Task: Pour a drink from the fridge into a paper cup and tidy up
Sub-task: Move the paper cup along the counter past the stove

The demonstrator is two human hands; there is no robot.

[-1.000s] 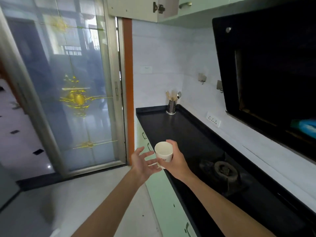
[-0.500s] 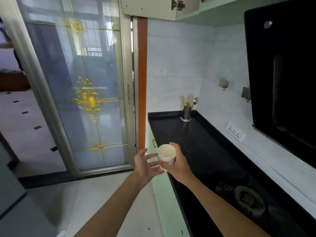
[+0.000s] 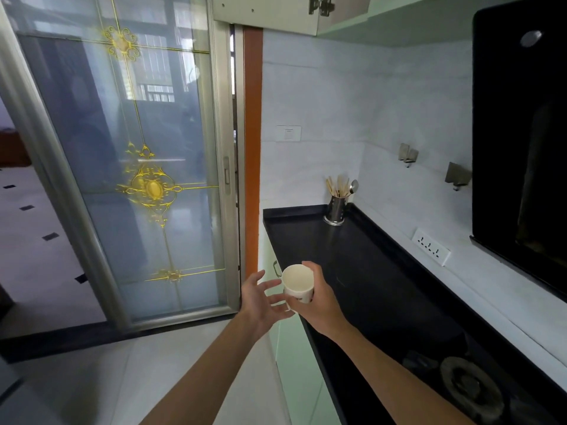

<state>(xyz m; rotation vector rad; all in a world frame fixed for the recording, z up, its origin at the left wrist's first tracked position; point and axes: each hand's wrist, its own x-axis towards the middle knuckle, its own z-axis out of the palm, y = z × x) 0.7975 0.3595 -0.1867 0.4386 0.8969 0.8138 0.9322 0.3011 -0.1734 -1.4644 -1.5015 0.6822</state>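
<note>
White paper cup (image 3: 298,282) gripped in my right hand (image 3: 322,305) (mouth tilted toward me); left hand (image 3: 260,302) released and spread, just beside it.

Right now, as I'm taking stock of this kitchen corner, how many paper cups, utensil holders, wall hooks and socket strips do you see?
paper cup: 1
utensil holder: 1
wall hooks: 2
socket strip: 1
Total: 5
</note>
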